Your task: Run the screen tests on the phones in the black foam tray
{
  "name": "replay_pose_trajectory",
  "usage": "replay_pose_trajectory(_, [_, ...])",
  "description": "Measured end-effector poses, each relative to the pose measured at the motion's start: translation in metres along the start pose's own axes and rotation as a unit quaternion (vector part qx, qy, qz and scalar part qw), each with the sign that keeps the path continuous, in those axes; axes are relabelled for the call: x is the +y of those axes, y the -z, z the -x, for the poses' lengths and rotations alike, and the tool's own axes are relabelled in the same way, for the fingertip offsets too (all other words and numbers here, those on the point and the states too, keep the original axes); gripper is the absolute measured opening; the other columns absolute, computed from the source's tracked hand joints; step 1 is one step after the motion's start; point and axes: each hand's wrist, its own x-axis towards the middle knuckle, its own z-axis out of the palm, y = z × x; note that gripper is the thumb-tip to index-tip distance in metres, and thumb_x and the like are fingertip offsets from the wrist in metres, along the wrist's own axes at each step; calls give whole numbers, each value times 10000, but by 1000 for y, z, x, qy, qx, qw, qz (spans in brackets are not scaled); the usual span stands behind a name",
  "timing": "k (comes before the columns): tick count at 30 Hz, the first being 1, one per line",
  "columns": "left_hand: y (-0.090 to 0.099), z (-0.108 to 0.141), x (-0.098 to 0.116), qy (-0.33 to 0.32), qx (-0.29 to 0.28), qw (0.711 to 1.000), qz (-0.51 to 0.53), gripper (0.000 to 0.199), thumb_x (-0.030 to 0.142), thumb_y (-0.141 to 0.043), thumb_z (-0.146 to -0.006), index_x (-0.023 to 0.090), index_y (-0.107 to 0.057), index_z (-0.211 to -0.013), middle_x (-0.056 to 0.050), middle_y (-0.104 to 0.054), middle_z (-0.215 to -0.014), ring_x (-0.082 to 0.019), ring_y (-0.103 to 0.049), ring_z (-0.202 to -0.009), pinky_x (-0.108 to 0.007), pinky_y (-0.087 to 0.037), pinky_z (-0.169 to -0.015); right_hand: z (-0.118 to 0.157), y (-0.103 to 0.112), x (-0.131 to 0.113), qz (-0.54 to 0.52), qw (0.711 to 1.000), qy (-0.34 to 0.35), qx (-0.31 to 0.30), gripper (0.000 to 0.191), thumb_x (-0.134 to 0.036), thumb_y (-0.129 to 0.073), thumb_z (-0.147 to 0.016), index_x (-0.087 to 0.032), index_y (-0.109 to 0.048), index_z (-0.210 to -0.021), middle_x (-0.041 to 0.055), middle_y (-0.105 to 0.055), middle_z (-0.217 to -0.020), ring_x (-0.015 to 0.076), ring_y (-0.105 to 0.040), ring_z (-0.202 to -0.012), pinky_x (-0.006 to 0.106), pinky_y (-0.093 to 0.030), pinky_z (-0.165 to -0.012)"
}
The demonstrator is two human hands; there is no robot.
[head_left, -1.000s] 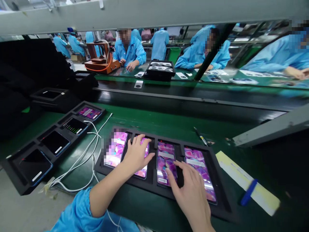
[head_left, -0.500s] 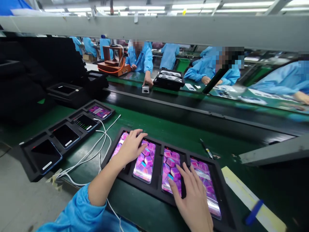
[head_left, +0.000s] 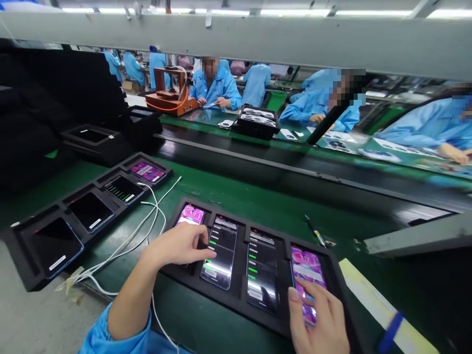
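Four phones lie in a black foam tray (head_left: 241, 290) in front of me. The far left phone (head_left: 190, 215) and the far right phone (head_left: 308, 265) show pink and purple screens. Dark screens with white and green text light the second phone (head_left: 221, 258) and the third phone (head_left: 262, 270). My left hand (head_left: 180, 246) hovers over the first two phones, thumb and fingers apart, holding nothing. My right hand (head_left: 320, 314) is over the lower part of the far right phone, its thumb apart from the fingers and nothing held.
Another foam tray (head_left: 59, 206) with phones stands left, white cables (head_left: 125, 250) beside it. A pen (head_left: 315, 232), yellow strip (head_left: 383, 305) and blue object (head_left: 391, 332) lie right. Co-workers in blue sit beyond the dark rail (head_left: 258, 162).
The two middle screens turned from pink patterns to dark text lists. My left hand moved down and curled its fingers; my right hand shifted right and down. The co-worker's hand drew back from the rail.
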Motion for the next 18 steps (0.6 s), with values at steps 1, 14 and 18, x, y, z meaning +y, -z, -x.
replay_pose_trajectory(1, [3,1,-1,18,-4,1000,13,344,536,-781,-890,211,-671,-926,55,-601,-619,-153,-573,-604,-292,-378,-597,-2,3,7,10,999,-28,-27,457,-618,-528,-1074,-220,-714,-1200,148,-668,-1240,336,-688,-1045,433,-540,-777])
replay_pose_trajectory(14, [6,-11,-19,-82,194,977,37,296,519,-641,-1014,236,-718,-1044,-3,-744,-834,-180,-687,-814,-319,-509,-810,-41,21,53,-56,996,6,-64,486,-587,-466,-1088,-222,-684,-1322,165,-628,-1487,447,-546,-1417,679,-393,-1199])
replay_pose_trajectory(18, [12,-8,-17,-53,216,975,-28,352,527,-525,-1075,243,-727,-1023,-28,-784,-952,-220,-708,-984,-388,-526,-975,-28,35,74,-74,994,-41,-65,432,-529,-482,-1096,-256,-718,-1334,137,-647,-1498,422,-571,-1421,646,-393,-1238])
